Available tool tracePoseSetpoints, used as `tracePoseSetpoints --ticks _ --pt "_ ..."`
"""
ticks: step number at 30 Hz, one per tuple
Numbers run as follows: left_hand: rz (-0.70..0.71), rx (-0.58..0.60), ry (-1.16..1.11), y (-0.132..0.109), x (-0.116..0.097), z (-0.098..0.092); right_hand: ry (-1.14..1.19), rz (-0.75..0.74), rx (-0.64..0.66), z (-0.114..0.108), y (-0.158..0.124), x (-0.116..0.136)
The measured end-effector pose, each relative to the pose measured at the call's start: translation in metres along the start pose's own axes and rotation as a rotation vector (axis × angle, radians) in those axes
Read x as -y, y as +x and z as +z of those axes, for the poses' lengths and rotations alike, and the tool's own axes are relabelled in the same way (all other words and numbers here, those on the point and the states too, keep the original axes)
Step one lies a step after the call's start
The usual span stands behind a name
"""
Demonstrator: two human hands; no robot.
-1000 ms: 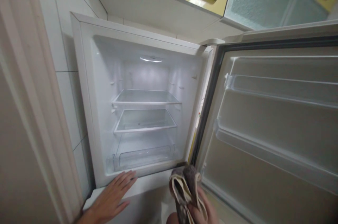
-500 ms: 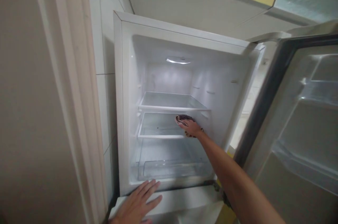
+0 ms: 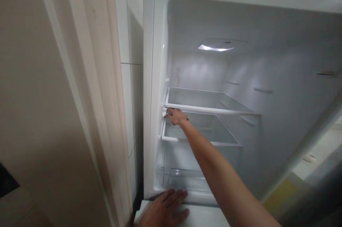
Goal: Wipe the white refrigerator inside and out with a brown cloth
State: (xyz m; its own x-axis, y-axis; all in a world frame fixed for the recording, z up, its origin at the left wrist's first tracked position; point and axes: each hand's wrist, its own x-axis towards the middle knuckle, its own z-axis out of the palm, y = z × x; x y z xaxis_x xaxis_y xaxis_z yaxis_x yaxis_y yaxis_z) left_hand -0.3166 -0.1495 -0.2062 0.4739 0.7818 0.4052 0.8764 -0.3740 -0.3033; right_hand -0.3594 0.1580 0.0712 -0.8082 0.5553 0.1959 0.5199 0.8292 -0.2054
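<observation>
My right hand (image 3: 177,117) reaches deep into an open refrigerator (image 3: 157,77). Its fingers are closed on a dark patterned cloth (image 3: 169,112), mostly hidden behind them. Hand and cloth are at the left inner wall, between the upper glass shelf (image 3: 203,98) and the lower glass shelf (image 3: 211,130). At the bottom, my left hand (image 3: 167,207) lies flat with fingers spread on the white top edge of the lower door (image 3: 203,216). Nothing is in that hand.
A clear plastic drawer (image 3: 187,180) sits at the bottom of the compartment, and a lit lamp (image 3: 216,47) is in its ceiling. A wooden door frame (image 3: 96,77) stands close on the left. At the right edge the refrigerator door (image 3: 317,198) is swung open, blurred.
My right hand has moved the cloth from the lower shelf's right side to the left wall. The view has come closer to the refrigerator. My left hand still rests on the lower door's edge.
</observation>
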Motion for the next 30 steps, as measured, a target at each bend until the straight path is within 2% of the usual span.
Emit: tracePoseSetpoints --ticks 2,4,7,10,13,17,20,22,26,30 --pt "-0.006 0.05 -0.064 -0.001 -0.001 -0.002 0.018 -0.025 0.005 0.0 -0.009 0.014" --pt "-0.046 0.133 -0.147 0.0 -0.003 -0.01 0.036 -0.062 0.024 -0.004 -0.031 0.017" --pt "-0.129 0.245 -0.222 0.006 -0.008 -0.026 0.082 -0.183 0.052 -0.013 -0.08 0.012" --pt "-0.154 0.252 -0.231 0.008 -0.011 -0.038 0.14 -0.285 0.074 -0.022 -0.133 0.001" --pt "-0.146 0.209 -0.202 0.006 -0.012 -0.04 0.158 -0.216 0.08 -0.037 -0.172 -0.027" --pt "-0.124 0.166 -0.164 0.002 -0.012 -0.036 0.039 0.0 0.035 -0.065 -0.204 -0.093" --pt "-0.118 0.147 -0.154 0.002 -0.011 -0.034 -0.134 0.19 -0.013 -0.08 -0.215 -0.14" --pt "-0.121 0.149 -0.161 0.002 -0.011 -0.033 -0.194 0.239 -0.022 -0.082 -0.215 -0.159" --pt "-0.134 0.179 -0.193 0.003 -0.012 -0.033 -0.24 0.269 -0.046 -0.07 -0.197 -0.17" --pt "-0.139 0.223 -0.204 0.006 -0.013 -0.034 -0.231 0.285 -0.087 -0.055 -0.16 -0.175"
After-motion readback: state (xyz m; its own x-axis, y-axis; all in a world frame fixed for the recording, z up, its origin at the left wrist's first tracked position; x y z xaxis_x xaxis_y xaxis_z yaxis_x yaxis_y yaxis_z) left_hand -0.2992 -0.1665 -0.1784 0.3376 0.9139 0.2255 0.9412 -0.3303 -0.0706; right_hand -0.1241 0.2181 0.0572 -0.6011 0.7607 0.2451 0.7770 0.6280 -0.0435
